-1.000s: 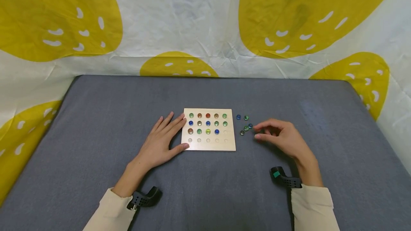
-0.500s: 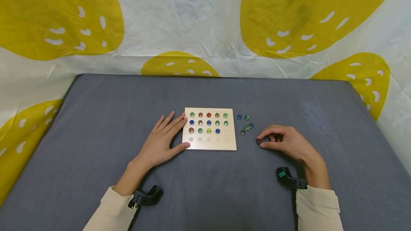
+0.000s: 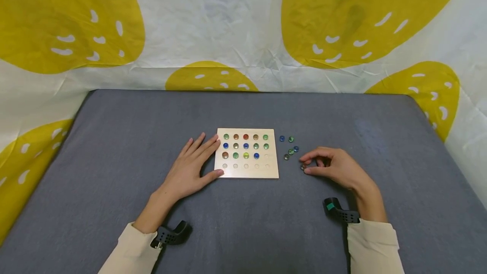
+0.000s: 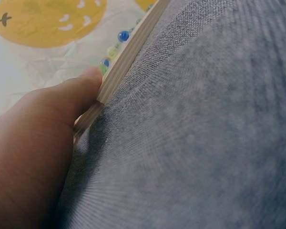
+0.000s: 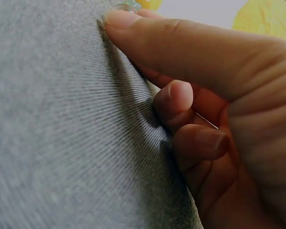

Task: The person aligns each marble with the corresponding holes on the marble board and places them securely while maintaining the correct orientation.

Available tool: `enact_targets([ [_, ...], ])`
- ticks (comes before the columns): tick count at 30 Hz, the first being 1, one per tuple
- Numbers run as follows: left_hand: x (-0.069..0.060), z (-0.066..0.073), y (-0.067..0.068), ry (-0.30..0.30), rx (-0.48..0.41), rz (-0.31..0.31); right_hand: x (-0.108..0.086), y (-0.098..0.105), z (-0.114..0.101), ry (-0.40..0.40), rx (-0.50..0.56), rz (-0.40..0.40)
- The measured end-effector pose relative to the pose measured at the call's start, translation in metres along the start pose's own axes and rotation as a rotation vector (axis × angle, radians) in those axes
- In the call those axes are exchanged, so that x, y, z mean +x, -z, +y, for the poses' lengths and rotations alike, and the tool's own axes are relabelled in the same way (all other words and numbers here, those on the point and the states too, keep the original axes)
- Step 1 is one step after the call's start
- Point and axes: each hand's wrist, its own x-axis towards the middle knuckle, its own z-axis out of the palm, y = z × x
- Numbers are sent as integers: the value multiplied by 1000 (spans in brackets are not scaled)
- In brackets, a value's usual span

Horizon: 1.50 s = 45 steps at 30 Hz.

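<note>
A pale wooden board (image 3: 246, 173) lies on the grey cloth, with round hollows in rows. Coloured glass marbles fill its two far rows; in the third row they sit in all hollows but the rightmost, and the nearest row's hollows are bare. My left hand (image 3: 188, 172) rests along the board's left edge, fingers straight and spread, thumb on the near left corner. Right of the board, my right hand (image 3: 342, 168) pinches a small dark marble (image 3: 302, 167) between thumb and index finger, low over the cloth. In the right wrist view the fingertips partly hide this glass marble (image 5: 128, 5).
Several loose marbles lie right of the board, among them a blue marble (image 3: 282, 138) and a green marble (image 3: 291, 139) farther back. Grey cloth (image 3: 243, 223) covers the table. A white curtain with yellow fruit shapes (image 3: 213, 77) hangs behind the far edge.
My right hand moved from beside the loose marbles towards me, and a marble now shows between its fingertips. Since half a second ago it has shifted slightly left. The left hand stays put.
</note>
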Motion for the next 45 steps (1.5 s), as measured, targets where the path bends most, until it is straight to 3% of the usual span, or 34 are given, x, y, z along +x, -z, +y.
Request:
enact_targets([
  [9,0,-1,-1,-16,-27,29,2,-2,-1,37,-39,20],
  [29,1,0,0,-10,-12,7,4,-3,-4,71,-109,22],
  [39,1,0,0,-8,-8,7,3,-1,-8,-12,-122,25],
  [45,0,0,0,-8,-7,13,2,0,-9,-22,-125,32],
])
